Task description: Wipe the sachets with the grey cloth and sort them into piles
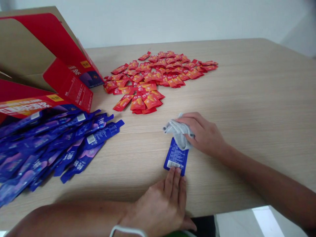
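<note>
A blue printed sachet (175,156) lies on the table in front of me, its barcode end toward my body. The fingers of my left hand (164,200) are stretched out, and their tips press on that near end. My right hand (203,133) grips a crumpled light grey cloth (179,131), which rests over the sachet's far end and hides it. Many similar blue sachets (81,141) lie in an overlapping pile to the left, apart from both hands.
An open red cardboard box (71,87) stands at the left, behind the blue pile. Farther back, many small red-orange packets (158,77) are spread in a heap on the wooden table (251,108). A pale wall (185,19) rises behind the table.
</note>
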The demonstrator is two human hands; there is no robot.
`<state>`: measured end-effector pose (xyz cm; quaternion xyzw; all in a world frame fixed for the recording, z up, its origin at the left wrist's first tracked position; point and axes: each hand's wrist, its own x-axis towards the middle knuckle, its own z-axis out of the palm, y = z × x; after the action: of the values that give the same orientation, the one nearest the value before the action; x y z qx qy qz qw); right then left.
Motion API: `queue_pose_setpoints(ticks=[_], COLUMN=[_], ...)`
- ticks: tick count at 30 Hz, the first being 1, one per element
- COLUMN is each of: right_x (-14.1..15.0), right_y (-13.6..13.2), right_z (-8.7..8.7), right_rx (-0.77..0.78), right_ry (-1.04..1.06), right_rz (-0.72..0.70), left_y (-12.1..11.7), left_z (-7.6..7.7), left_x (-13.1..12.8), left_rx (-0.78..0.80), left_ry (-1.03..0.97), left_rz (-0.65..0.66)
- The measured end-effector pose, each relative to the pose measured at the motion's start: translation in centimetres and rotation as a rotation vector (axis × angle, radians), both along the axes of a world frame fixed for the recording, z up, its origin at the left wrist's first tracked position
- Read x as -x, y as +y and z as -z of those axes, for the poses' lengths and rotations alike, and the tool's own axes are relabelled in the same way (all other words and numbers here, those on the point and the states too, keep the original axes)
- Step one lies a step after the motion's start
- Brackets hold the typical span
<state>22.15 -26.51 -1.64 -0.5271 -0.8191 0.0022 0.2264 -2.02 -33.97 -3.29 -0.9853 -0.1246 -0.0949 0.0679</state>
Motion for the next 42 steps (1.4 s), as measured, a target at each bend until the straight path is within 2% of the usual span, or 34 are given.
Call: queue_pose_setpoints(ticks=[3,5,6,8,10,13,15,18,21,23,25,29,32,34,37,39,40,42], right_x=[2.2,3.2,3.3,2.7,1.3,-1.0,-1.4,0.2,2.6,3.2,2.6,-0.5,-1.1,0.0,2.5,3.6,3.7,3.2], right_y=[-3.0,-3.7,-3.4,-1.9,0.3,2.5,2.2,-0.5,-3.0,-3.1,-1.6,2.2,2.1,0.3,-2.7,-3.6,-3.5,-2.3], right_z=[0.4,1.3,1.8,2.5,2.7,1.9,1.1,0.5,1.1,1.8,2.4,2.3,1.4,0.9,1.1,1.7,2.0,2.5], right_rx=[0.021,0.077,0.109,0.161,0.196,0.163,0.101,0.025,0.044,0.101,0.162,0.172,0.091,0.037,0.031,0.083,0.116,0.173], right_ry=[-0.002,-0.038,-0.047,-0.048,-0.055,-0.093,-0.08,-0.007,-0.028,-0.063,-0.067,-0.092,-0.068,-0.018,-0.014,-0.053,-0.066,-0.067], right_rz=[-0.232,-0.376,-0.4,-0.345,-0.194,-0.01,0.045,-0.03,-0.311,-0.42,-0.362,-0.048,0.033,-0.026,-0.265,-0.389,-0.406,-0.353], left_y=[0.0,-0.1,-0.1,-0.1,0.0,0.1,0.0,-0.2,-0.4,-0.4,-0.3,-0.1,-0.2,-0.2,-0.3,-0.3,-0.2,-0.2], left_z=[-0.3,-0.5,-0.6,-0.8,-0.9,-0.9,-0.7,-0.4,-0.4,-0.5,-0.7,-0.7,-0.4,-0.3,-0.4,-0.6,-0.7,-0.8], left_x=[-0.1,-0.1,-0.1,0.0,0.1,0.2,0.2,0.1,0.1,0.1,0.1,0.1,0.1,0.0,0.0,0.0,0.0,0.0], left_rx=[0.036,0.057,0.054,0.026,-0.003,-0.02,-0.022,-0.012,0.035,0.053,0.035,0.002,0.0,-0.011,0.006,0.031,0.034,0.015], left_ry=[0.062,0.109,0.119,0.111,0.097,0.083,0.074,0.066,0.09,0.096,0.075,0.054,0.056,0.052,0.073,0.085,0.084,0.068], left_rz=[0.021,0.023,0.025,0.021,0.016,0.011,0.011,0.005,-0.008,-0.006,0.0,0.001,-0.009,-0.008,-0.007,-0.009,-0.01,-0.001])
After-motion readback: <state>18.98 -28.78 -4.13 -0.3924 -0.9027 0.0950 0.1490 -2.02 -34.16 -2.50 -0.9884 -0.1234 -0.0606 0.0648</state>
